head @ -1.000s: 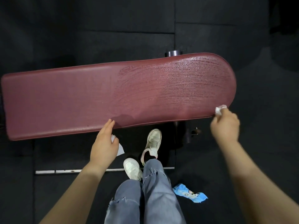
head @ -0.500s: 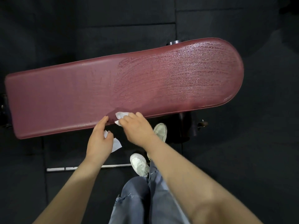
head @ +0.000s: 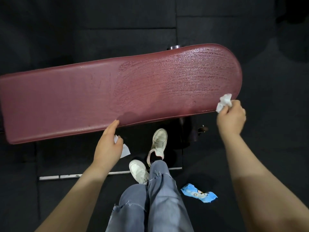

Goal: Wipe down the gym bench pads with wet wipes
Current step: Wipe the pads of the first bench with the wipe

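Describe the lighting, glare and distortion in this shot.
Head view: wide-angle bend curves the pad; wet streaks glint on its right half, the left half matt; floor very dark, little detail; soft shadow under the left hand fingertips; right hand and wipe evenly lit and sharp.

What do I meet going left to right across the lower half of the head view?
Left hand touching the bench pad edge → white shoes → blue wipes pack on the floor → right hand holding a crumpled wipe.
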`<state>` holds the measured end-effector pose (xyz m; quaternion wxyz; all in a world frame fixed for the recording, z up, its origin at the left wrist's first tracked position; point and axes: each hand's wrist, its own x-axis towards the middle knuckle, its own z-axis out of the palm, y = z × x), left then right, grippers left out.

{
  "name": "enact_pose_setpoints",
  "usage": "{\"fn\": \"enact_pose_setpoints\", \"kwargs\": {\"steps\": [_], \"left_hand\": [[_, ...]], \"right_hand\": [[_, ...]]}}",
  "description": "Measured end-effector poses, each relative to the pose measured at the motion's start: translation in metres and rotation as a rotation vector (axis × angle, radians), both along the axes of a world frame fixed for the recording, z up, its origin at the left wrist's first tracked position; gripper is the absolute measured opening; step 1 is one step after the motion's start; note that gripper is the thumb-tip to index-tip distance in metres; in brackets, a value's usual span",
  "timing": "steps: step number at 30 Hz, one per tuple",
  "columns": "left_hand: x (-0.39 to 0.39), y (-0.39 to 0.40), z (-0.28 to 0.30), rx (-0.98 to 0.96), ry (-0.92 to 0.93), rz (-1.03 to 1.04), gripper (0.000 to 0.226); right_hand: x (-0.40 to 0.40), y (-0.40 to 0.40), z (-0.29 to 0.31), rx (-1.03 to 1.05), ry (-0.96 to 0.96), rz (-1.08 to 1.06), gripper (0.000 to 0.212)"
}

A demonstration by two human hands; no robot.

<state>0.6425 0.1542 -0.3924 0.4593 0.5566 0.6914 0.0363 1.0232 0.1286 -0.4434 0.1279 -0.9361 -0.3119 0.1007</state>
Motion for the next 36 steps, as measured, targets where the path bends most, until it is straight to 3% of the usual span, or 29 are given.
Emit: {"fn": "enact_pose_setpoints", "kwargs": {"steps": [2,4,7,11,15,18,20,24,26,28,32,34,36], "left_hand": [[0.003,0.000,0.000,-0.011,-0.008,0.028,0.059],[0.005,0.000,0.002,-0.019,-0.008,0.056,0.059],[0.004,0.002,0.006,-0.017,-0.007,0.075,0.059],[-0.008,0.012,0.005,0.018,0.025,0.073,0.057],[-0.019,0.020,0.004,0.034,0.023,0.133,0.056],[-0.023,0.021,0.004,0.038,0.002,0.143,0.055],[-0.025,0.020,0.002,0.017,-0.004,0.146,0.055],[-0.023,0.019,-0.001,-0.012,0.008,0.145,0.056],[-0.020,0.024,-0.001,-0.013,0.016,0.149,0.056],[-0.018,0.030,0.002,-0.021,0.028,0.133,0.057],[-0.016,0.042,0.004,-0.045,0.056,0.060,0.060],[-0.014,0.048,0.004,-0.048,0.074,0.018,0.062],[-0.013,0.056,0.003,-0.037,0.086,-0.017,0.062]], "right_hand": [[-0.030,0.009,-0.003,0.080,0.033,0.011,0.029],[-0.074,0.022,-0.004,0.100,0.069,0.153,0.030],[-0.148,0.039,0.007,0.008,0.153,0.552,0.030],[-0.213,0.045,0.001,-0.032,0.159,1.318,0.047],[-0.210,0.061,-0.017,0.075,0.010,1.652,0.045],[-0.212,0.100,-0.010,0.069,0.088,1.695,0.034],[-0.216,0.150,0.000,-0.002,0.107,1.524,0.026],[-0.213,0.256,0.006,-0.064,-0.037,1.008,0.026],[-0.219,0.267,0.002,-0.095,0.007,0.937,0.023],[-0.220,0.237,-0.002,-0.047,0.041,1.190,0.023],[-0.191,0.109,0.000,-0.169,0.172,1.999,0.040],[-0.181,0.114,0.001,-0.186,0.176,2.131,0.036],[-0.187,0.172,0.006,-0.169,0.060,2.012,0.033]]}}
